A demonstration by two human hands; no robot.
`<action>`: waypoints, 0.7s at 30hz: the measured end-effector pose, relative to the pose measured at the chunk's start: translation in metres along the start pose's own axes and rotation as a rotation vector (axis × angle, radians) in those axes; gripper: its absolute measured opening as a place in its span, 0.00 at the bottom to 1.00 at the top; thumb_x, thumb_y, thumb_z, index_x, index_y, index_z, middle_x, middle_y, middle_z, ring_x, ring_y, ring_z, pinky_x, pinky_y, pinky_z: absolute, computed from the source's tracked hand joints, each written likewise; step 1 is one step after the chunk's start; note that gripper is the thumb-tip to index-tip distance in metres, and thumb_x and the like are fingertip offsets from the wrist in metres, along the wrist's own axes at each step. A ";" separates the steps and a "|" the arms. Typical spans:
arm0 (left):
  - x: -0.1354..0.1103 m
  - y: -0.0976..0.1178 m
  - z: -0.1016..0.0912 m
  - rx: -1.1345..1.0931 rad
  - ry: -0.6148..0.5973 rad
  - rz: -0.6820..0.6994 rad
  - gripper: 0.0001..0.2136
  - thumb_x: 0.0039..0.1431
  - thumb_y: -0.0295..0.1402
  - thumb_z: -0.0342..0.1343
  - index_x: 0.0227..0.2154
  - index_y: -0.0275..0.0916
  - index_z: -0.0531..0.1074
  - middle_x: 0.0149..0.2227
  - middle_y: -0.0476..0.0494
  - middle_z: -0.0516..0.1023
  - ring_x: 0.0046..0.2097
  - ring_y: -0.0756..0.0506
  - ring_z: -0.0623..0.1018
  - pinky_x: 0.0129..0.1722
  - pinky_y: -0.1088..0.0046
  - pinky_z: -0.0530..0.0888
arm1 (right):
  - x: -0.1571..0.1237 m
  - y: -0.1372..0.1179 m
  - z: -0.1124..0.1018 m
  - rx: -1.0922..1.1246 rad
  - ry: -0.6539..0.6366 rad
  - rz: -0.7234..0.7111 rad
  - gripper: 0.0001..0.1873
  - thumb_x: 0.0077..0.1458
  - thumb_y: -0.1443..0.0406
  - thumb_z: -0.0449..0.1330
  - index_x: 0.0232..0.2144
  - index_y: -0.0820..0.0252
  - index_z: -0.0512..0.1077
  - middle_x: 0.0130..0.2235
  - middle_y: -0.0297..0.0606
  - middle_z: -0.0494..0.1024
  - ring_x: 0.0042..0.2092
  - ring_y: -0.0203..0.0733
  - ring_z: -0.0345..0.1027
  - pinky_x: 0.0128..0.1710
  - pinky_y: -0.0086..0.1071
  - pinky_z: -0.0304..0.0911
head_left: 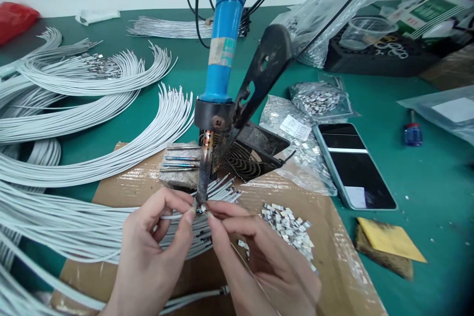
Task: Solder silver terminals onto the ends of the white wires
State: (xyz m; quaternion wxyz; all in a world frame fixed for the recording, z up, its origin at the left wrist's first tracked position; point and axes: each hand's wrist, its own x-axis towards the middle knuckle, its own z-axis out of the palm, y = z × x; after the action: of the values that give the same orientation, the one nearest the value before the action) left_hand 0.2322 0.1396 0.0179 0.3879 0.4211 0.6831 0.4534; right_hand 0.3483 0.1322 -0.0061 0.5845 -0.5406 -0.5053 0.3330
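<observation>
A soldering iron (220, 76) with a blue handle is fixed in a black stand (255, 84), its dark tip (203, 182) pointing down. Directly under that tip, my left hand (157, 242) pinches the end of a white cable (168, 217). Opposite it, my right hand (255, 256) is closed on a thin strand of solder wire (252, 272), which trails down past the palm. A tiny metallic piece (201, 209) shows between the two sets of fingertips, partly hidden. More white cables (92, 227) lie behind and beneath my left hand.
Small white-and-metal pieces (291, 229) are heaped on the cardboard (326, 247). Bundles of white cables (111, 168) spread over the left side. To the right are a phone (355, 168), a yellow sponge (392, 239), bagged parts (322, 98) and a small blue-and-red screwdriver (413, 133).
</observation>
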 end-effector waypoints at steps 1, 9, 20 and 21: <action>0.000 0.000 0.000 0.001 0.003 0.004 0.06 0.56 0.34 0.62 0.24 0.43 0.75 0.35 0.49 0.80 0.41 0.46 0.80 0.30 0.78 0.70 | 0.000 0.000 0.000 0.002 -0.001 0.000 0.11 0.60 0.72 0.67 0.30 0.52 0.75 0.40 0.27 0.85 0.39 0.34 0.80 0.41 0.24 0.72; 0.000 -0.004 -0.003 0.013 -0.020 0.037 0.07 0.59 0.33 0.60 0.25 0.44 0.74 0.36 0.51 0.80 0.40 0.48 0.80 0.36 0.79 0.72 | 0.000 -0.001 0.000 -0.003 0.000 -0.016 0.11 0.60 0.73 0.67 0.30 0.52 0.76 0.40 0.28 0.85 0.38 0.35 0.81 0.40 0.25 0.73; 0.000 -0.004 -0.002 0.048 -0.046 0.026 0.07 0.59 0.34 0.60 0.25 0.43 0.74 0.36 0.49 0.79 0.42 0.46 0.79 0.34 0.77 0.71 | 0.000 0.002 -0.002 -0.032 -0.017 -0.003 0.11 0.61 0.72 0.65 0.29 0.53 0.74 0.39 0.26 0.85 0.37 0.32 0.79 0.40 0.22 0.72; 0.000 -0.003 -0.002 0.046 -0.048 0.021 0.07 0.59 0.34 0.60 0.25 0.43 0.74 0.36 0.49 0.79 0.41 0.46 0.79 0.34 0.77 0.71 | 0.000 0.002 -0.002 -0.034 -0.020 -0.002 0.11 0.61 0.71 0.65 0.29 0.53 0.73 0.39 0.26 0.85 0.36 0.32 0.78 0.40 0.22 0.72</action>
State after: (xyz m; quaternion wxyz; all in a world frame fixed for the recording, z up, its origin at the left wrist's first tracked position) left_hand 0.2296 0.1383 0.0154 0.3896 0.4475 0.6794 0.4316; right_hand 0.3504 0.1316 -0.0077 0.5704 -0.5466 -0.5171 0.3292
